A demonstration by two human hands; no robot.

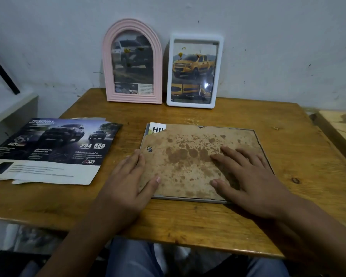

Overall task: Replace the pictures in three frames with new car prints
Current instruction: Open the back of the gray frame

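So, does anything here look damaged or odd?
Yes. The backing board of the face-down frame is heavily stained with dark blotches, and its far left corner is broken off, so a print shows through there. The brochure beside it has torn edges.

A: Bare wooden table (pixel 218 114) shows as a strip between the face-down frame (pixel 190 156) and the two upright frames at the wall, the pink arched frame (pixel 132 62) and the white frame (pixel 195 70).

B: On the left the car brochure (pixel 52 148) covers the table. The right side, beyond the face-down frame, lies bare to the edge.

A: Both hands rest on the frame's back.
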